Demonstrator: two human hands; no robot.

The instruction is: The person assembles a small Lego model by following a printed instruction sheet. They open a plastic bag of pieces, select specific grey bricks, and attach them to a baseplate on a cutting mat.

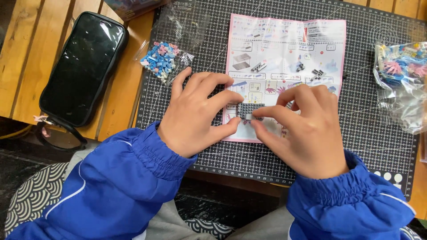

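My left hand (195, 113) and my right hand (304, 129) meet over a pink-edged instruction sheet (284, 49) on a dark gridded cutting mat (364, 129). Between the fingertips of both hands is a small grey studded plate (248, 110). My left thumb and forefinger pinch its left end. On its right end, my right thumb and forefinger hold it, pressing at a small light piece on its front edge. Both wrists wear blue jacket sleeves.
A black phone in a case (82, 66) lies on the wooden slat table at the left. A clear bag of small blue and pink bricks (162, 58) sits at the mat's upper left. Another bag of bricks (400, 84) lies at the right edge.
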